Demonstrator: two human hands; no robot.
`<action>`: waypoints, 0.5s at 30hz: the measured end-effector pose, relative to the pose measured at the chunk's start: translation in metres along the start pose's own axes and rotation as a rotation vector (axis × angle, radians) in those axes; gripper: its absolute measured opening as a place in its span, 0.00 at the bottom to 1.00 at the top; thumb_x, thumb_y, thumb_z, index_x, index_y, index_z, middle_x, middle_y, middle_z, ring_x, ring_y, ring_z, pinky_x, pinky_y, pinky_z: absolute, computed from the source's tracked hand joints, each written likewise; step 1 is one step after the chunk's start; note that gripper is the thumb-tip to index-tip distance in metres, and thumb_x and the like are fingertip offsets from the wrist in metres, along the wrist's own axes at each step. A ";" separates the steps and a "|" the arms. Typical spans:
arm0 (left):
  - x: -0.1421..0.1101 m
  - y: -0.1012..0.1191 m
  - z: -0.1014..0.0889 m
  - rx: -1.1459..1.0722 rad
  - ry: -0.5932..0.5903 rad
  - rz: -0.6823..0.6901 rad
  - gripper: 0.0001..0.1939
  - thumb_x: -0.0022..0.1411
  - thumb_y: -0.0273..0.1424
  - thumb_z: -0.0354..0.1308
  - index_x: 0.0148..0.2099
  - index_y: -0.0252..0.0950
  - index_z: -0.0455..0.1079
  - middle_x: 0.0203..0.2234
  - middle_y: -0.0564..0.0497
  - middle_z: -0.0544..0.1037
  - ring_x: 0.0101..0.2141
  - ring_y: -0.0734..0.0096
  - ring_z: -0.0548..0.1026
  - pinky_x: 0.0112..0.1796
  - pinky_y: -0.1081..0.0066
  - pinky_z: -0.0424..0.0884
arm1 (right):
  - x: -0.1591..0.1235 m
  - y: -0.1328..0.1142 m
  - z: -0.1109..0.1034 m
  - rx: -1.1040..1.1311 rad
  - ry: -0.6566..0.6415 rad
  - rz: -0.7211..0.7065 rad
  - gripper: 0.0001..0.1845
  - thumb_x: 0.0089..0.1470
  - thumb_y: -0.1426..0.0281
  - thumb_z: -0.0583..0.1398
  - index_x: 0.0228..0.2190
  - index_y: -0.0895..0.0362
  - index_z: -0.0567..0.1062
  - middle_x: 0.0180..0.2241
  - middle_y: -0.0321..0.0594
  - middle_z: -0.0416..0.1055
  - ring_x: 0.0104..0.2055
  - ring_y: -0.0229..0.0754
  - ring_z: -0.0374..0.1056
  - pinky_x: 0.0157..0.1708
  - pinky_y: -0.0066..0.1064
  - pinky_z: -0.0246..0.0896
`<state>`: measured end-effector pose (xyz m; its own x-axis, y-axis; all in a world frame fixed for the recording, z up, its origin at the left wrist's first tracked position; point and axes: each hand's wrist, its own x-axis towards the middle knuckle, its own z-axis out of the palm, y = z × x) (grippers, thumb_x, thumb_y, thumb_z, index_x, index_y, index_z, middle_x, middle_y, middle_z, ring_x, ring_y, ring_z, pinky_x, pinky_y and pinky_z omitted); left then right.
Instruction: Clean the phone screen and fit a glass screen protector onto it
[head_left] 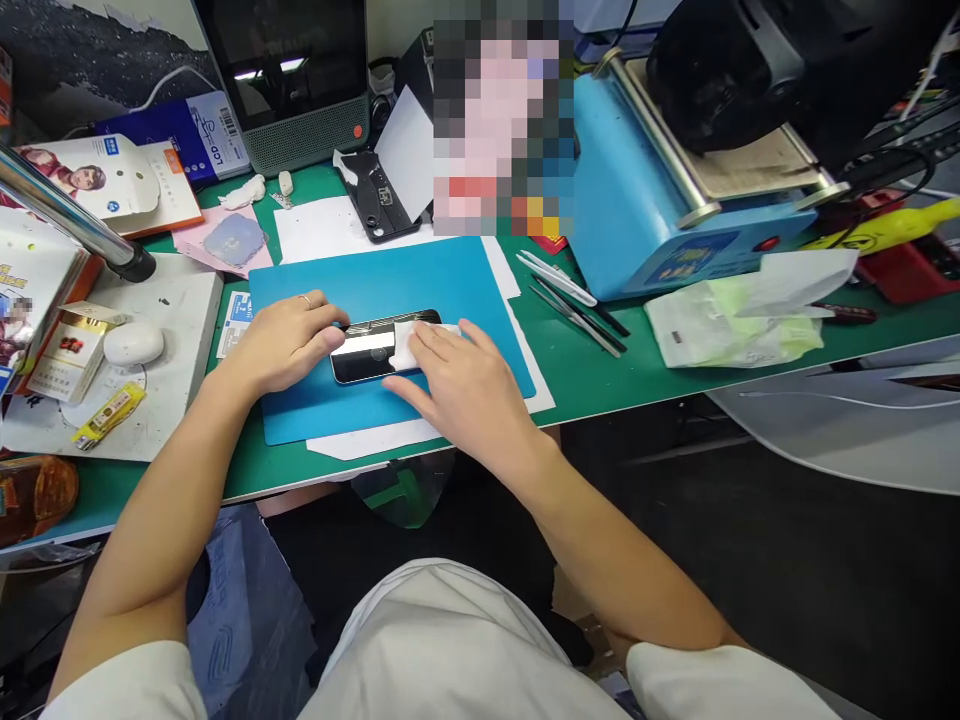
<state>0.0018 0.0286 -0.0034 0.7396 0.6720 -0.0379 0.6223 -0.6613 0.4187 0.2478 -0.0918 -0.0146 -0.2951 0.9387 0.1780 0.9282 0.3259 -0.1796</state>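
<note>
A black phone [369,352] lies screen up on a blue mat [390,280] on the green bench. My left hand [285,338], a ring on one finger, rests on the mat and holds the phone's left end with thumb and fingers. My right hand [457,375] lies flat over the phone's right end, pressing a small white cloth [405,342] onto the screen with its fingertips.
Tweezers and thin tools [574,300] lie right of the mat. A blue roller machine [660,200] stands at the back right, a plastic bag [720,320] beside it. Boxes, a white earbud case [133,343] and a lamp arm [67,215] crowd the left. A dark tool [379,200] lies behind the mat.
</note>
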 end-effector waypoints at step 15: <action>-0.001 -0.003 0.001 -0.023 0.033 0.001 0.58 0.71 0.68 0.19 0.58 0.35 0.81 0.46 0.37 0.79 0.45 0.45 0.77 0.44 0.52 0.71 | 0.005 0.011 0.000 0.025 -0.007 -0.013 0.27 0.74 0.62 0.62 0.62 0.71 0.77 0.62 0.62 0.79 0.65 0.62 0.76 0.68 0.54 0.69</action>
<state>-0.0005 0.0298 -0.0059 0.7313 0.6821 -0.0072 0.6149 -0.6546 0.4398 0.2568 -0.0833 -0.0160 -0.3084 0.9352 0.1741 0.9184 0.3404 -0.2017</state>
